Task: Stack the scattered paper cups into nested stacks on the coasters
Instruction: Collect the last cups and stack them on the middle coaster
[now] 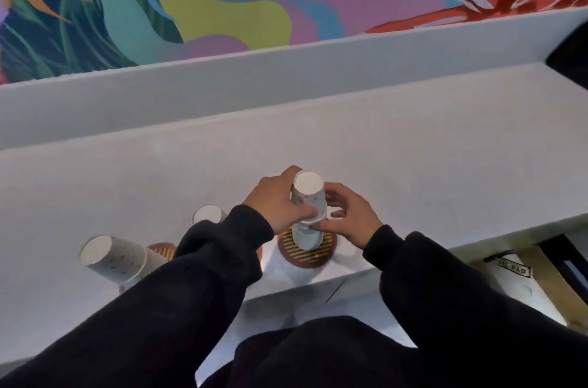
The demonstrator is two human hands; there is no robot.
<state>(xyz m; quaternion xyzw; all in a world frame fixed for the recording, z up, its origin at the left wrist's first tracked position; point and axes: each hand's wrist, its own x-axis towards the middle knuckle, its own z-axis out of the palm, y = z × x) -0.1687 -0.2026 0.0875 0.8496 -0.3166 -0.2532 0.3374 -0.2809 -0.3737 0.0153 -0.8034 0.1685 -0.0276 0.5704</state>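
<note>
Fingers (294,170) of the left hand (276,196) wrap round an upturned paper cup (308,196), thumb across its near side, gripping it firmly. This cup sits partly over the base of a lower cup (304,239), which stands upside down on the ribbed coaster (326,252) near the front edge of the white counter (413,165). The step in hand looks like nesting this cup onto the stack. It leans a little, so the next move calls for straightening it and pressing it down. The right hand (350,215) hovers at the stack's right side, fingers half curled; I cannot tell whether they actually hold anything. Both dark sleeves (206,276) reach forward, wrists bent inward. Left of them, another cup (208,214) waits beside a second stack (114,257).
</note>
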